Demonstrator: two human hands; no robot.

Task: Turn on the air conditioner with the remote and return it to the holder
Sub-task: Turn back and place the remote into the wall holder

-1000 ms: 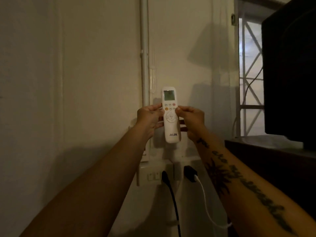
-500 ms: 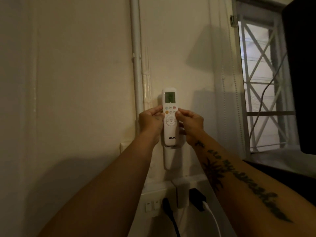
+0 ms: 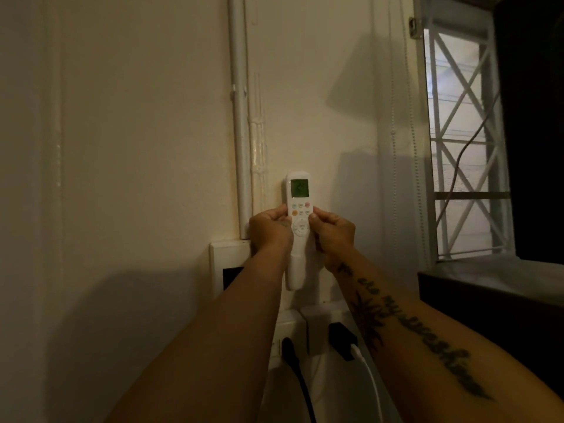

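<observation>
Both hands pinch the white remote (image 3: 298, 221) at its middle, the left hand (image 3: 270, 232) closed on its left edge and the right hand (image 3: 334, 236) closed on its right edge, with the right thumb tip lying on the front face just beside the lower row of small buttons. It stands upright and flat against the cream wall (image 3: 146, 148), its lower part sunk into a white holder (image 3: 294, 274) fixed to that wall, so that only the upper half with the buttons and the round pad shows above the holder's front lip. At the top its small screen (image 3: 299, 188) glows green with dark figures on it, too blurred to read. Below the screen sit two rows of little buttons, one of them red at the upper right and one orange at the lower left. Just to the left, a white pipe (image 3: 239, 117) runs straight up the wall, and its foot meets a white plate (image 3: 225, 264) that the left forearm partly covers. Under the holder are white sockets (image 3: 317, 328) carrying a black plug (image 3: 288, 346) with a black cord and a black adapter (image 3: 341, 337) with a white cable (image 3: 370, 380) running downward. The right forearm bears dark tattooed lettering and a sun-like figure. Over to the right a window (image 3: 464, 141) shows daylight through a white crossed grille, with a bead cord hanging beside it and a dark ledge (image 3: 488, 288) beneath.
</observation>
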